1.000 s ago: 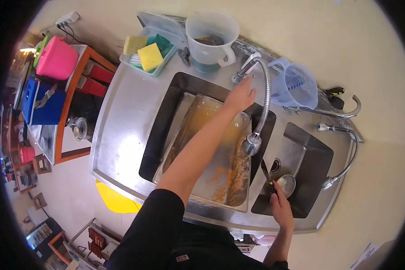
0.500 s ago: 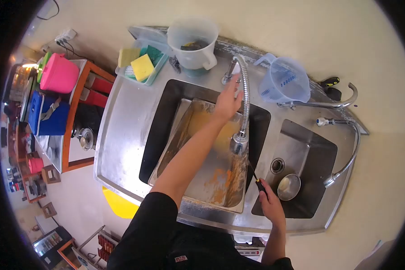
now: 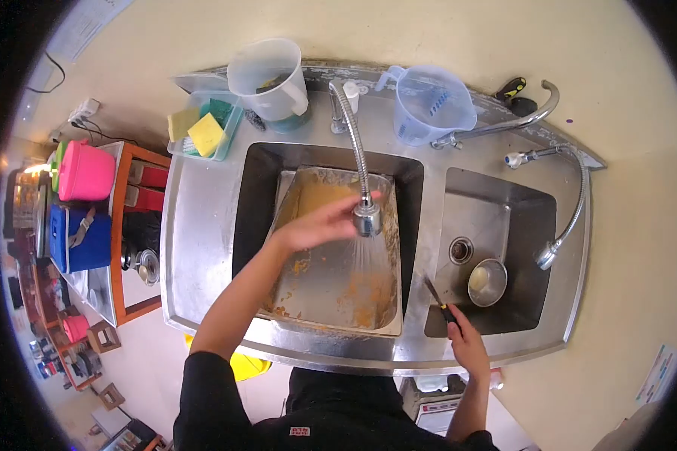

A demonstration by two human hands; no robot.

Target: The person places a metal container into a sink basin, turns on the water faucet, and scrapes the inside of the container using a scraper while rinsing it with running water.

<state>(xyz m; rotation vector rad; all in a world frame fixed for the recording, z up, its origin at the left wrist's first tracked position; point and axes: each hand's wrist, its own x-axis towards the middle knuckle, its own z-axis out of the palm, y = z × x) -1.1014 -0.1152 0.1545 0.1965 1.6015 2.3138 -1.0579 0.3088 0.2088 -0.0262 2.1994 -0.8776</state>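
Observation:
My left hand point(image 3: 328, 224) is at the spray head point(image 3: 367, 219) of the flexible tap, fingers spread behind it. Water sprays down from the head into a metal tray point(image 3: 327, 293) that lies in the large sink, with brown and orange residue on its bottom. My right hand point(image 3: 467, 342) is closed on the dark handle of a knife-like tool point(image 3: 437, 295), whose blade points up and left over the divider between the sinks. A round metal bowl point(image 3: 488, 283) sits in the small sink beside the drain point(image 3: 461, 250).
Behind the large sink stand a sponge container point(image 3: 224, 144) and a cloudy jug point(image 3: 267, 79). A blue-tinted jug point(image 3: 434, 105) stands near a curved tap point(image 3: 530, 119). Another hose sprayer point(image 3: 548, 254) hangs at the right. A shelf with a pink bucket point(image 3: 87, 171) is at the left.
My left hand has moved down from the tap's base to the spray head, and water now sprays. My right hand still holds the tool. The view has shifted.

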